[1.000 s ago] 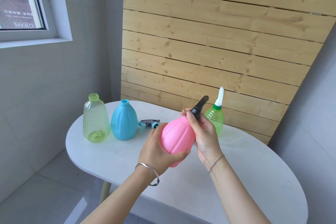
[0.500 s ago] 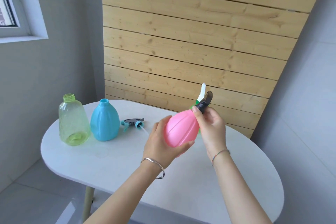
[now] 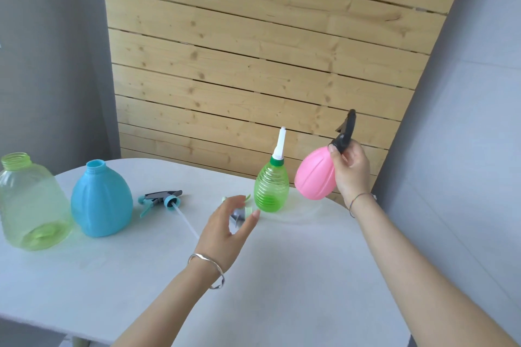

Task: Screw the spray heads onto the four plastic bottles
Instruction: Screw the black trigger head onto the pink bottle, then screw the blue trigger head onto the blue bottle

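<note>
The pink bottle (image 3: 315, 177) carries a black spray head (image 3: 345, 135) and hangs tilted in the air, just right of the small green bottle (image 3: 271, 189). The right hand (image 3: 351, 172) grips it at the neck. The left hand (image 3: 225, 228) is open, its fingers spread over a grey-green spray head (image 3: 239, 214) on the white table (image 3: 282, 276). At the left stand the blue bottle (image 3: 101, 200) and the pale green bottle (image 3: 31, 205), both with open necks. A blue spray head (image 3: 160, 198) lies beside the blue bottle.

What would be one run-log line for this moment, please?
right hand: grips pink bottle at black spray head, tilted | left hand: hovers over green spray head, holds nothing | blue bottle, pale green bottle: uncapped
</note>
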Action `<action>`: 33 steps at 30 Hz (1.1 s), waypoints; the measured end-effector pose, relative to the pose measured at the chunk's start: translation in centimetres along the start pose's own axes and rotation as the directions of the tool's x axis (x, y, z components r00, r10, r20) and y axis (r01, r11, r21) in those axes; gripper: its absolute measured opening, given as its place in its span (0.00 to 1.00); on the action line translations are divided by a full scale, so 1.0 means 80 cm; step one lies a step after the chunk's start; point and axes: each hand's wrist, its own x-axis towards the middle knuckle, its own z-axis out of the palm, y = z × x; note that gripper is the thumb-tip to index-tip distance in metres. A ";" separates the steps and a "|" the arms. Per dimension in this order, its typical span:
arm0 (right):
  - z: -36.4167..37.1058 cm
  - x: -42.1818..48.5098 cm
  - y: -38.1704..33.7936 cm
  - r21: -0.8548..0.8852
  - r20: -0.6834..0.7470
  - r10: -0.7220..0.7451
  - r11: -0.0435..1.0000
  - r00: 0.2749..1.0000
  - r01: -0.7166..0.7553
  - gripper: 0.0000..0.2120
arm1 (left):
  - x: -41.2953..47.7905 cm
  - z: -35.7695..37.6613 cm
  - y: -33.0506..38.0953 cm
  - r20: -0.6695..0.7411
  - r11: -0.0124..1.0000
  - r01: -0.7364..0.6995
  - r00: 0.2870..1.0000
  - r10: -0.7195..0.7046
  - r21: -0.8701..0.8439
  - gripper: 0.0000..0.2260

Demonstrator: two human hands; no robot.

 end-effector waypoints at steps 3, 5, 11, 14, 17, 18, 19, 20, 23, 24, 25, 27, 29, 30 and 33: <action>0.010 0.006 0.024 -0.034 0.052 0.022 0.999 0.998 -0.021 0.08 | 0.003 0.004 -0.006 0.010 1.000 0.007 1.000 -0.007 0.020 0.14; 0.017 0.005 0.035 -0.055 0.078 0.043 0.998 0.996 -0.039 0.08 | 0.005 0.003 -0.007 0.003 0.999 0.003 1.000 -0.003 0.032 0.14; 0.028 0.003 0.055 -0.143 0.146 0.066 0.989 0.987 -0.045 0.07 | 0.011 -0.003 -0.013 -0.047 0.999 0.012 0.999 -0.011 0.036 0.16; 0.028 0.000 0.058 -0.145 0.152 0.057 0.989 0.987 -0.035 0.06 | 0.010 -0.004 -0.016 -0.045 0.999 0.016 0.999 -0.014 0.038 0.18; 0.029 -0.001 0.057 -0.136 0.152 0.061 0.990 0.986 -0.041 0.06 | 0.008 -0.005 -0.014 -0.040 1.000 0.016 0.999 -0.015 0.017 0.24; 0.029 -0.001 0.056 -0.132 0.149 0.070 0.990 0.986 -0.050 0.07 | 0.007 -0.005 -0.014 -0.036 1.000 0.014 0.999 -0.014 0.012 0.25; 0.029 -0.001 0.056 -0.129 0.140 0.081 0.990 0.987 -0.063 0.07 | 0.007 -0.005 -0.014 -0.035 1.000 0.013 0.999 -0.012 0.011 0.25; 0.028 -0.002 0.056 -0.128 0.130 0.094 0.989 0.987 -0.078 0.08 | 0.007 -0.005 -0.014 -0.037 1.000 0.013 0.999 -0.012 0.014 0.23; 0.025 -0.006 0.058 -0.141 0.122 0.109 0.986 0.987 -0.092 0.11 | 0.007 -0.008 -0.017 -0.048 1.000 0.013 0.999 -0.012 0.028 0.15; 0.024 -0.007 0.058 -0.148 0.128 0.110 0.985 0.986 -0.091 0.11 | 0.007 -0.009 -0.017 -0.051 0.999 0.014 0.999 -0.013 0.030 0.14; 0.024 -0.008 0.057 -0.154 0.133 0.114 0.984 0.985 -0.093 0.12 | 0.007 -0.010 -0.018 -0.053 0.999 0.015 0.999 -0.013 0.032 0.14; 0.023 -0.009 0.056 -0.161 0.134 0.125 0.981 0.983 -0.103 0.16 | 0.006 -0.013 -0.018 -0.054 0.999 0.008 0.999 -0.006 0.044 0.13; 0.021 -0.012 0.050 -0.163 0.125 0.120 0.982 0.985 -0.099 0.19 | 0.004 -0.019 -0.016 -0.060 0.999 0.001 0.998 0.002 0.050 0.13; 0.020 -0.014 0.046 -0.164 0.116 0.109 0.982 0.987 -0.089 0.20 | 0.003 -0.022 -0.016 -0.061 0.999 -0.001 0.998 0.004 0.050 0.12; 0.018 -0.020 0.029 -0.179 0.069 0.077 0.982 0.995 -0.064 0.22 | -0.002 -0.033 -0.015 -0.069 0.999 -0.004 0.998 0.007 0.044 0.12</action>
